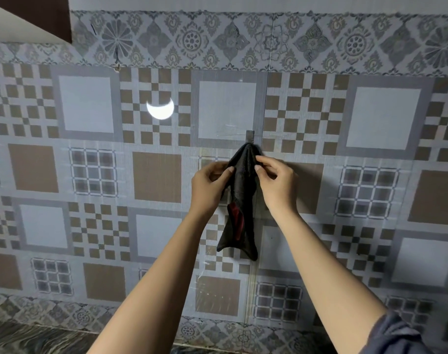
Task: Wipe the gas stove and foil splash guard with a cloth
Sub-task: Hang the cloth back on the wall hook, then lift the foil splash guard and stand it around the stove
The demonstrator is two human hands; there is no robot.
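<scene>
A dark cloth [242, 190] with a red patch hangs from a small grey hook [249, 136] on the patterned foil splash guard [95, 175] that covers the wall. My left hand [209, 185] pinches the cloth's left edge just below the hook. My right hand [276, 180] pinches its right edge at the same height. The cloth's lower end hangs free against the foil. No gas stove is in view.
A dark marbled countertop [26, 338] runs along the bottom left edge. A brown cabinet corner [39, 14] juts in at the top left. A bright crescent light reflection [160, 109] sits on the foil left of the hook.
</scene>
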